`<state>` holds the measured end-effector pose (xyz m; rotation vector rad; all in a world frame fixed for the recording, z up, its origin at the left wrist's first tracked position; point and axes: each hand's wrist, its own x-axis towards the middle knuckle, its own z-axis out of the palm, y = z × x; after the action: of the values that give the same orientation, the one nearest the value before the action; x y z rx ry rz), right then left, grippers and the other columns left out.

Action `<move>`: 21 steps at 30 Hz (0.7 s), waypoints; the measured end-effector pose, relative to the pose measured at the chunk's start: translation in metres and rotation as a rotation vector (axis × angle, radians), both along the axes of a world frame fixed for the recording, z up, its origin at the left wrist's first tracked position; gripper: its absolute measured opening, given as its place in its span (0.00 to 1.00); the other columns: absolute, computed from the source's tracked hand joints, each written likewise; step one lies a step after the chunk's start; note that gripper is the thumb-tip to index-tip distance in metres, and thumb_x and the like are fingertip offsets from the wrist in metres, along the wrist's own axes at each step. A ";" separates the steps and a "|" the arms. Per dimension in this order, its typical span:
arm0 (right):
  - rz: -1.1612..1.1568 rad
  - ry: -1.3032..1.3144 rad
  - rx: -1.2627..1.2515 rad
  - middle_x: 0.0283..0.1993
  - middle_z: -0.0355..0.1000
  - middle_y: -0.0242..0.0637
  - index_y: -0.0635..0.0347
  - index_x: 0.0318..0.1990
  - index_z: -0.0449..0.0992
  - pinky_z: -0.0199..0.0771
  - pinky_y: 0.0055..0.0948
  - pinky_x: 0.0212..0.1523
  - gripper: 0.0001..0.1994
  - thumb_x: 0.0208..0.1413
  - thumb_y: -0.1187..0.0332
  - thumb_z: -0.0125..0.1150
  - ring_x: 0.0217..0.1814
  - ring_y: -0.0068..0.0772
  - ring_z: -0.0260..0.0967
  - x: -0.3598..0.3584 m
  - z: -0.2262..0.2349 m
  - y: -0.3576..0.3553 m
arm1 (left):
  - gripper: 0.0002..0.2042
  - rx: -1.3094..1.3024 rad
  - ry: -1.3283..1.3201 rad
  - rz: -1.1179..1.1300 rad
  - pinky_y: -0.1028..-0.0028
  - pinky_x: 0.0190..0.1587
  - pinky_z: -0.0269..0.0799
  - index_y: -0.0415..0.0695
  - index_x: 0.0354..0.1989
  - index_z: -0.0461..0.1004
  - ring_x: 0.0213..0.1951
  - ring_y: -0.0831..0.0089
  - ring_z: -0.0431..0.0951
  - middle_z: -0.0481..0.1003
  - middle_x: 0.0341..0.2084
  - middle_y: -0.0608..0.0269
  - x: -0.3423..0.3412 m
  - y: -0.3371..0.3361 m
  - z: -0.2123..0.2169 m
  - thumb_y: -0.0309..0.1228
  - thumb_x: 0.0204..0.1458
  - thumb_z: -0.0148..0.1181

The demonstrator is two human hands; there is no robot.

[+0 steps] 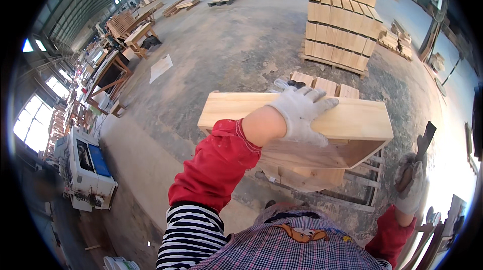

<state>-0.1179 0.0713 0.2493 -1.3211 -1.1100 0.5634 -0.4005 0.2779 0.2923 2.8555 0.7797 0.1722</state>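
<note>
A pale wooden box (236, 106) lies in front of me at the middle, its long smooth side facing up and its hollow side toward me. My left hand (304, 114), in a whitish work glove, rests on that top side with its fingers spread. Its thumb reaches the near edge. At the right, away from the box, my gloved right hand (412, 189) is closed around a hand tool with a dark flat end (426, 138). The tool's exact kind is not plain. More wooden pieces (322, 85) show just behind the box.
A slatted pallet (370, 182) lies under the box. Beyond it stands a tall stack of wooden boxes (342, 23) on another pallet. Workbenches (108, 71) and a white machine (90, 169) stand at the left. A pale sheet (161, 68) lies on the concrete floor.
</note>
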 end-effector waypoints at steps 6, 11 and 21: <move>-0.100 -0.030 -0.069 0.33 0.62 0.27 0.59 0.67 0.52 0.57 0.12 0.20 0.29 0.55 0.76 0.39 0.22 0.11 0.54 0.003 -0.003 -0.006 | 0.39 0.125 0.026 0.072 0.59 0.63 0.53 0.48 0.64 0.58 0.62 0.45 0.57 0.57 0.62 0.42 0.021 0.017 -0.004 0.51 0.43 0.60; -0.166 -0.294 -0.021 0.35 0.63 0.31 0.62 0.61 0.63 0.65 0.19 0.33 0.23 0.55 0.76 0.47 0.32 0.18 0.61 0.011 -0.024 0.017 | 0.38 0.042 -0.023 0.090 0.63 0.61 0.59 0.46 0.62 0.60 0.60 0.48 0.62 0.60 0.60 0.42 0.021 0.032 0.001 0.47 0.40 0.63; -0.257 -0.610 -0.090 0.34 0.70 0.48 0.56 0.56 0.67 0.73 0.40 0.34 0.22 0.50 0.75 0.51 0.33 0.51 0.71 -0.016 -0.023 0.033 | 0.37 -0.017 -0.095 0.032 0.63 0.60 0.61 0.44 0.59 0.64 0.59 0.49 0.63 0.63 0.59 0.47 0.036 0.044 -0.005 0.45 0.38 0.65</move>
<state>-0.1342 0.1043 0.2260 -1.7443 -1.3803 0.0075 -0.3646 0.3219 0.2875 2.7967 0.8041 0.3009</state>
